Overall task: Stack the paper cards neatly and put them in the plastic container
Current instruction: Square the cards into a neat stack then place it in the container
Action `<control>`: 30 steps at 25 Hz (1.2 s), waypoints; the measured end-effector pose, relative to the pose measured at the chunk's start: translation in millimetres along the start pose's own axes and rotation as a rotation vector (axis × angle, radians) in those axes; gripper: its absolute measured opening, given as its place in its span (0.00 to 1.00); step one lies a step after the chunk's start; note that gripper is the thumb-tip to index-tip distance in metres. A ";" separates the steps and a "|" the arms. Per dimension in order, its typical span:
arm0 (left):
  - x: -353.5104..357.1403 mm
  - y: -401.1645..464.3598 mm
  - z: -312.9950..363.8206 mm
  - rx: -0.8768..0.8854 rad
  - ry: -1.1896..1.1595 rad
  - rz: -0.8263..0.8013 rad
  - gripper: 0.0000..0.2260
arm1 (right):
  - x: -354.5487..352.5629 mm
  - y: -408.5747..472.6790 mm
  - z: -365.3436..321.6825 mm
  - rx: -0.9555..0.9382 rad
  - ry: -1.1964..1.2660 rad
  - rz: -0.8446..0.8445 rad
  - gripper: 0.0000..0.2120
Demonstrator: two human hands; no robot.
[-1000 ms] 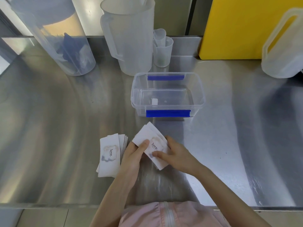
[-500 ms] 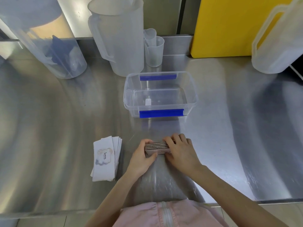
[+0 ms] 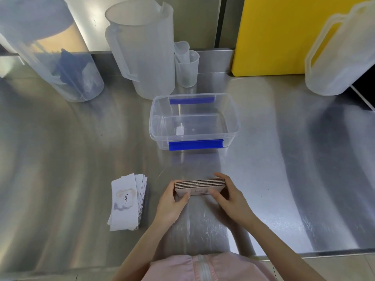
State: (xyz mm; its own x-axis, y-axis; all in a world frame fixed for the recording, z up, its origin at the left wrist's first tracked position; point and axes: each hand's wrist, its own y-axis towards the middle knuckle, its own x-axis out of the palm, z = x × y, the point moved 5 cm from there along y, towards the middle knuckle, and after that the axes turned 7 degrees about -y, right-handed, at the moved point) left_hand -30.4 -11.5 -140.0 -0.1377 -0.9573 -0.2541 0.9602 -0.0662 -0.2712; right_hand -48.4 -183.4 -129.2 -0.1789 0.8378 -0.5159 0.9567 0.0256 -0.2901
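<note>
A squared-up stack of white paper cards (image 3: 199,186) stands on its long edge on the steel counter, printed face toward me. My left hand (image 3: 172,203) grips its left end and my right hand (image 3: 229,196) grips its right end, fingers wrapped over the back. A second, fanned pile of cards (image 3: 126,201) printed "love." lies flat to the left, untouched. The clear plastic container (image 3: 233,126) with blue clips sits open just beyond the held stack, with only a small white label inside.
Along the back stand a large translucent jug (image 3: 142,49), two small measuring cups (image 3: 186,65), a tilted clear pitcher (image 3: 60,63) at left, a yellow board (image 3: 284,35) and another jug (image 3: 341,51) at right. The counter's front edge (image 3: 304,253) is close to my body.
The held cards went from a loose fan lying flat in both hands to a squared stack stood on edge. My right fingers have shifted from on top of the stack to its right end.
</note>
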 end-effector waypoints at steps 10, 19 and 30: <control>-3.9 -1.7 -4.9 -0.036 0.243 0.057 0.17 | 8.8 5.1 4.2 -0.037 -0.319 0.089 0.15; -15.9 -12.8 16.9 -0.123 -0.342 0.044 0.08 | 1.6 -1.9 -15.4 0.011 -0.025 -0.008 0.11; -61.8 -14.9 35.8 -0.144 -0.550 0.264 0.10 | 12.7 6.0 -89.0 -0.100 0.043 -0.158 0.09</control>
State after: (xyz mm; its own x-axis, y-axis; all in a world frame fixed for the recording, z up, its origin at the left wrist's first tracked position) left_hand -27.6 38.5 -87.0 0.2814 -0.9435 0.1750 0.8972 0.1941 -0.3966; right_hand -24.4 -124.1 -65.7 -0.3206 0.8414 -0.4350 0.9359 0.2107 -0.2822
